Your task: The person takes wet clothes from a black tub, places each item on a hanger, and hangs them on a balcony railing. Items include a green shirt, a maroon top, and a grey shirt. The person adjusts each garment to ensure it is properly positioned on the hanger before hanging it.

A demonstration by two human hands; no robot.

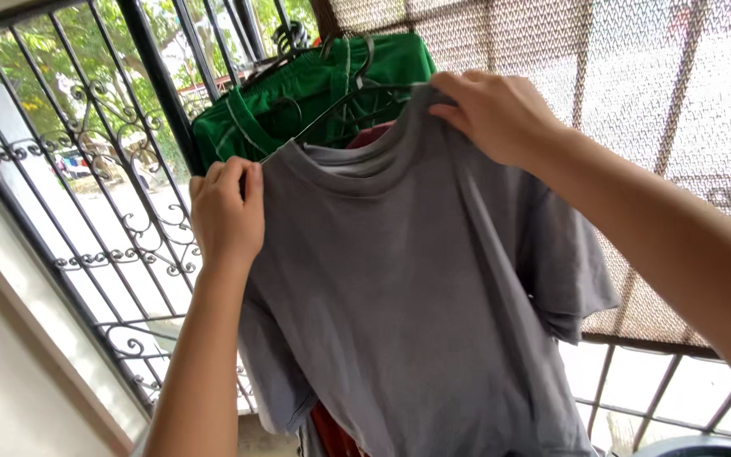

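Here the left hand [226, 211] at nine o'clock pinches one shoulder of the grey shirt [408, 313], and the right hand [488, 114] at one o'clock grips the other. The shirt sits on a hanger [332, 114] before a green garment [315, 85]; an uneven pull could slide it off.

The t-shirt [416, 288] hangs on a hanger [332, 110] in front of other garments [315, 85] (also hung), with the window grille [103, 220] behind, to the left.
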